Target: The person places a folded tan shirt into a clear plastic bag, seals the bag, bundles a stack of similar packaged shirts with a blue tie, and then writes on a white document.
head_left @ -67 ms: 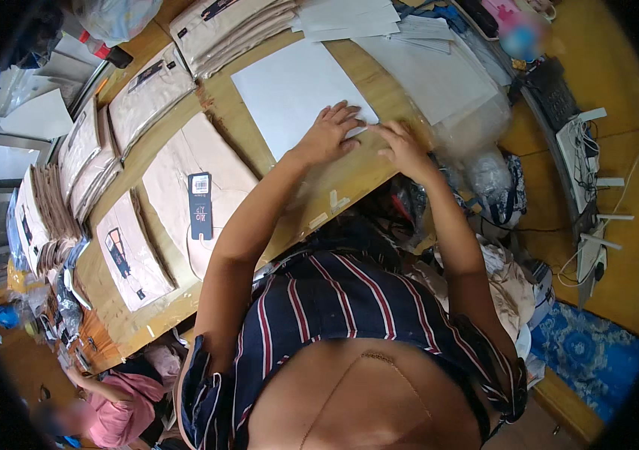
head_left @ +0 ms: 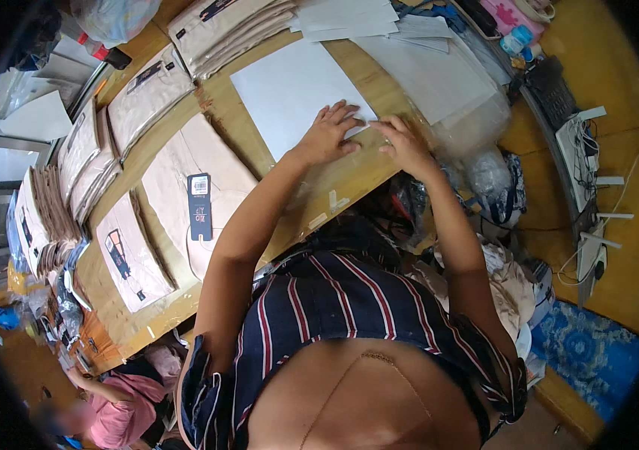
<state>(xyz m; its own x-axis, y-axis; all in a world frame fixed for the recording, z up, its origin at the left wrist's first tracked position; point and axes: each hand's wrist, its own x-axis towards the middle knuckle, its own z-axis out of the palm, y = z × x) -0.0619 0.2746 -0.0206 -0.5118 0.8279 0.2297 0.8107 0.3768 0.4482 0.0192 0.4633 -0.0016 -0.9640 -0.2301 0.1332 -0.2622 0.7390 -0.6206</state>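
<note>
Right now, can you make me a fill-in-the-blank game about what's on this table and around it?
1. The sheet under the left hand is ____.
2. The right hand has its fingers pointing toward the ____ hand.
3. At the lower left, another person is dressed in ____ on top.
4. The patterned surface at the lower right is mostly ____.

Missing words: white; left; pink; blue

Light lettering is present on a navy hang tag [head_left: 200, 214] lying on a pale pink garment [head_left: 173, 169], with a white barcode sticker [head_left: 199, 184] at its upper end. Print on the dark label [head_left: 117, 256] of the smaller folded garment [head_left: 146, 259] beside it is too small to read.
</note>
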